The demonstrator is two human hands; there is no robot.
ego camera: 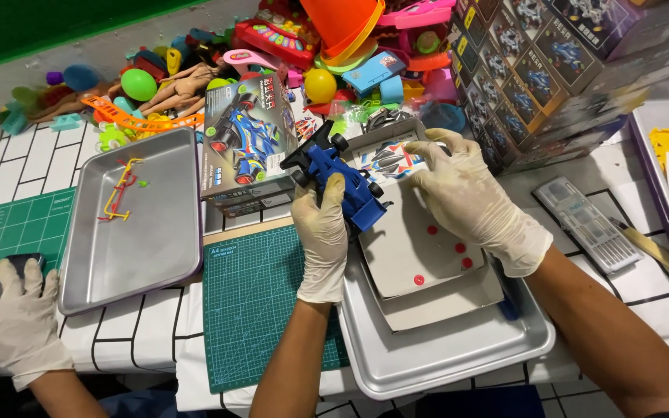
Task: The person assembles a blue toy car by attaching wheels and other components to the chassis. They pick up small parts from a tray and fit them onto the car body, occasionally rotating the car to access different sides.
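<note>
My left hand [323, 240], in a white glove, grips a blue toy racing car [342, 179] with black wheels and holds it above the green cutting mat [253, 310]. My right hand [470, 201], also gloved, rests on a grey cardboard insert [412, 251] with small red dots, its fingers touching a sticker sheet [389, 160] at the insert's far edge. The insert lies in a metal tray [443, 356]. The car's picture box [245, 147] stands just left of the car.
Another metal tray [129, 240] at the left holds a yellow and red plastic frame [120, 192]. A co-worker's gloved hand [17, 325] rests at the lower left. A heap of colourful toys [288, 54] fills the back; stacked boxes [543, 70] stand at the right, with a grey tool case [586, 223].
</note>
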